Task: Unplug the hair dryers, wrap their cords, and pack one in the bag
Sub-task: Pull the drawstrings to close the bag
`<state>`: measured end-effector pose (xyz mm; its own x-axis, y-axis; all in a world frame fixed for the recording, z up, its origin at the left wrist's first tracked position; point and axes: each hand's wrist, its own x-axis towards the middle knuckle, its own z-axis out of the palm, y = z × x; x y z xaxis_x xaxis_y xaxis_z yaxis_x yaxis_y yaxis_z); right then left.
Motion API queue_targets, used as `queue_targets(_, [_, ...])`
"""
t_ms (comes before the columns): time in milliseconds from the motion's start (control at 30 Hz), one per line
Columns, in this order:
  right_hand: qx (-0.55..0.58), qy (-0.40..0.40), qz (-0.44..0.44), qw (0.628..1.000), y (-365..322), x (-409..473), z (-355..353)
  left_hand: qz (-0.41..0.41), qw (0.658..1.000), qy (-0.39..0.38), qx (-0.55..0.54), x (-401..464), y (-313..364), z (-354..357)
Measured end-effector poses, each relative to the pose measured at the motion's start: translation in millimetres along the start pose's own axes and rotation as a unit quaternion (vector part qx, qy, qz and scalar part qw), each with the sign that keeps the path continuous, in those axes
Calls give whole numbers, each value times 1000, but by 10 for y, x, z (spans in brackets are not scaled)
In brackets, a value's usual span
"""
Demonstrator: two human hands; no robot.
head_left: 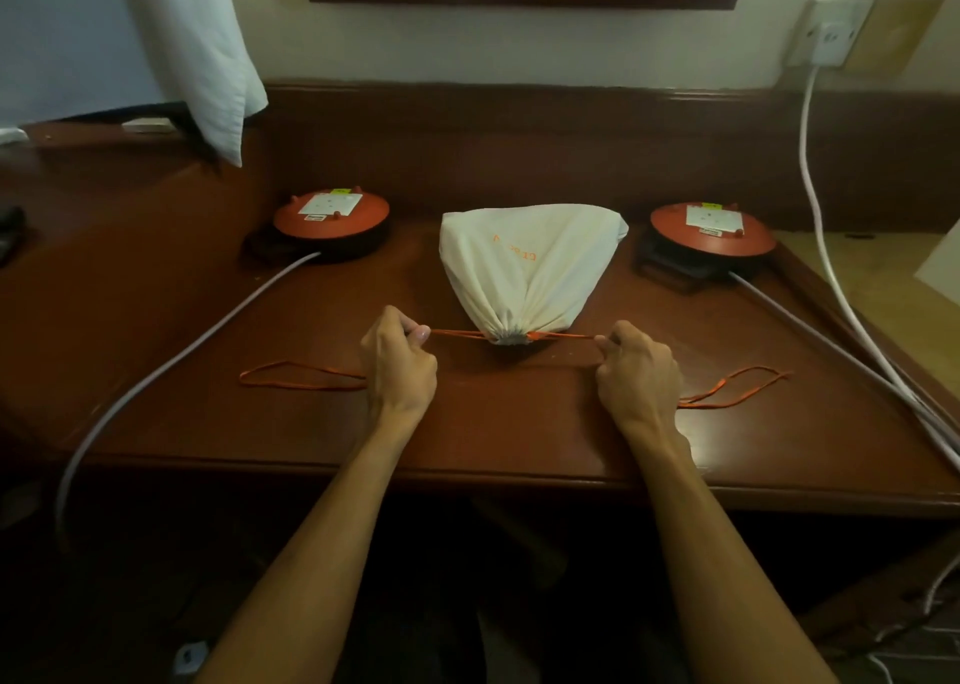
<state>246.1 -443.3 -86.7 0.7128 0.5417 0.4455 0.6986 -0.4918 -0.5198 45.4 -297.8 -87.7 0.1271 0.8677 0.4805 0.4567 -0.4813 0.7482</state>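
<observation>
Head view: cream drawstring bag (524, 273) lies mid-desk, mouth cinched toward the person, bulging. Left hand (400, 366) and right hand (636, 371) each pinch the orange drawstring (457, 333), taut either side of bag. Dark wooden desk (493, 423); red cable reels (331, 218) flank bag.

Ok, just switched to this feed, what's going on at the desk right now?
A person is cinching the white drawstring bag on the wooden desk. The left hand and right hand each grip the orange drawstring, stretched taut to either side, and the bag's mouth is gathered shut. Two round orange socket reels flank the bag.
</observation>
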Motion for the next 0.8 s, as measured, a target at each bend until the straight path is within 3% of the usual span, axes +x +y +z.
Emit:
queue_targets(167, [-25, 20, -43, 999, -60, -10, -28, -19, 1000, -15, 12, -37, 89, -40])
queue_targets(267, [-7, -6, -36, 999, -18, -22, -37, -43, 997, -70, 6, -4, 33, -122])
queue_targets(433, [152, -109, 23, 982, -33, 1, -220, -40, 986, -158, -24, 133, 115, -348])
queue_targets(467, [219, -133, 51, 965, -66, 26, -299, -37, 984, -168, -38, 181, 208, -389])
queue_targets(533, [364, -222, 114, 897, -118, 93, -519, -54, 974, -209, -73, 305, 408, -463])
queue_targets(633, [497, -335, 115, 792, -143, 285, -899, -119, 924, -328, -156, 549, 676, -667])
queue_targets(800, [637, -311, 70, 702, -304, 808, -1288, -119, 852, -460, -219, 1140, 1012, -958])
